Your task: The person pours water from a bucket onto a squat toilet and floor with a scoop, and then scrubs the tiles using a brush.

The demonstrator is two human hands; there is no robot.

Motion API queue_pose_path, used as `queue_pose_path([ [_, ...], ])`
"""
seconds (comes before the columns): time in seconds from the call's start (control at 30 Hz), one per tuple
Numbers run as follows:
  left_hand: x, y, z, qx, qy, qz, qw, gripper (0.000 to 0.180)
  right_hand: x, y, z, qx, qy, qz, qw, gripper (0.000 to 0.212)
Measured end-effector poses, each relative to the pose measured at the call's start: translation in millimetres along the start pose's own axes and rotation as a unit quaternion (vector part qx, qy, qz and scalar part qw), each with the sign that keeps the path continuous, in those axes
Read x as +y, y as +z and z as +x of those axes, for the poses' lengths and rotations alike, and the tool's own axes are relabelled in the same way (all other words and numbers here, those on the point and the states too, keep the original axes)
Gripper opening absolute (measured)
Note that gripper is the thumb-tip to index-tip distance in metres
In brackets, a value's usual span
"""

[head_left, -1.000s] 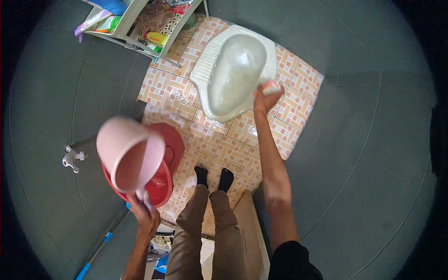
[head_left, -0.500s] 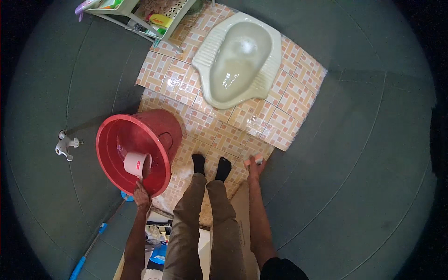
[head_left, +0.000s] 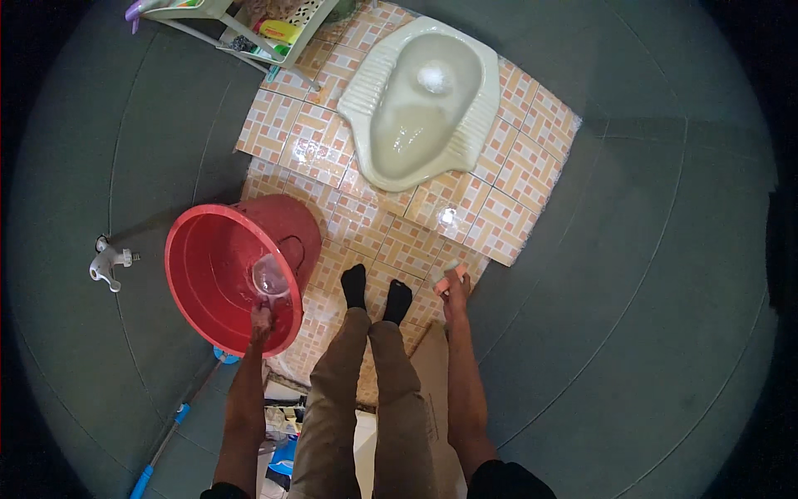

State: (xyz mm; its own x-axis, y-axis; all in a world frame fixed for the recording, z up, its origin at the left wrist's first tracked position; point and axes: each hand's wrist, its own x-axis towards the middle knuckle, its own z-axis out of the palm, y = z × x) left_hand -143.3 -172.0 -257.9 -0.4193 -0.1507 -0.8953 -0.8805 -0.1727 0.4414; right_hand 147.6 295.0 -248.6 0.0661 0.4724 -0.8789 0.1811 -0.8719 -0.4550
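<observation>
My left hand [head_left: 261, 319] reaches over the near rim of a red bucket [head_left: 191, 291] and is closed on the handle of a pale pink dipper [head_left: 270, 275]. The dipper's round mouth faces up, down in the bucket at the water. Over the tiles beside my feet, my right hand [head_left: 455, 298] is closed around a small orange block with a pale side [head_left: 448, 280]; whether it is a brush or a sponge I cannot tell. Ahead lies a cream squat toilet [head_left: 382, 141], with some water in its bowl.
A white tap [head_left: 111, 261] sticks out of the grey wall above the bucket. At the far left stands a rack [head_left: 224, 18] with bottles. A blue-handled pole [head_left: 179, 416] leans behind the bucket. The tiled floor [head_left: 507, 212] steps up toward the toilet and looks wet.
My left hand has lowered the dipper deeper into the bucket and turned it mouth up. The orange block in my right hand has turned a little, showing more orange.
</observation>
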Motion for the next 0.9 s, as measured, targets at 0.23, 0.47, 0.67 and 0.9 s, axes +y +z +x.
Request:
queue_pose_path([
  [0.23, 28.7, 76.4, -101.3, 0.086, 0.006, 0.299, 0.950, 0.049, -6.0, -6.5, 38.5, -0.135, -0.072, 0.142, 0.978, 0.043],
  [0.47, 86.5, 128.1, -215.9, 0.013, 0.226, 0.193, 0.955, 0.033, -35.5, 25.7, 31.3, -0.213, -0.045, 0.199, 0.956, 0.052],
  [0.67, 128.7, 208.4, -340.8, -0.020, 0.277, 0.253, 0.927, 0.027, -77.7, 79.8, 8.8, -0.244, -0.012, 0.228, 0.942, 0.056],
  [0.9, 124.2, 301.8, -345.5, -0.155, 0.181, 0.305, 0.922, 0.014, -112.2, 115.7, 37.5, -0.346, -0.011, 0.298, 0.890, 0.053],
])
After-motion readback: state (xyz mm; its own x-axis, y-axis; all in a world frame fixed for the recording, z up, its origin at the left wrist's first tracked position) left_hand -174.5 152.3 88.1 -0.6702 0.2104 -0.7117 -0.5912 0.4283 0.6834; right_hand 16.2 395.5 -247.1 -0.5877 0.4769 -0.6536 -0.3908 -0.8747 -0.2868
